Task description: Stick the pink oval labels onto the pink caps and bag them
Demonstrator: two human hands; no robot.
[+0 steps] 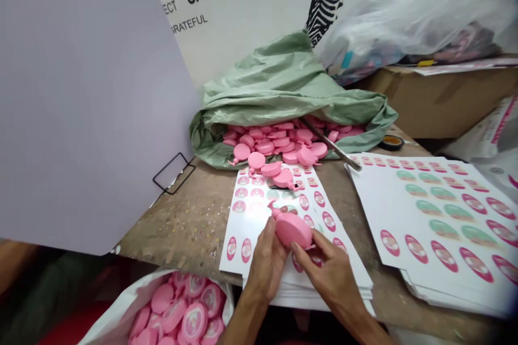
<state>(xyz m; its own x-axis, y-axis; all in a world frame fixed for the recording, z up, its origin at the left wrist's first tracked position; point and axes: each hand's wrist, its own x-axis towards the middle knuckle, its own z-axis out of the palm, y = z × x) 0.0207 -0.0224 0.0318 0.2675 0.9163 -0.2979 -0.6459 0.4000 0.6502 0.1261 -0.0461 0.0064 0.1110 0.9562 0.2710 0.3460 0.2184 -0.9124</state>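
Head | left hand (265, 264), right hand (329, 269) | gripping pink plastic container (293, 229) between them

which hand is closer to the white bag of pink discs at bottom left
Left. The left hand is up and to the right of the white bag, not touching it. The right hand is farther away, on the other side of the pink disc both hands hold.
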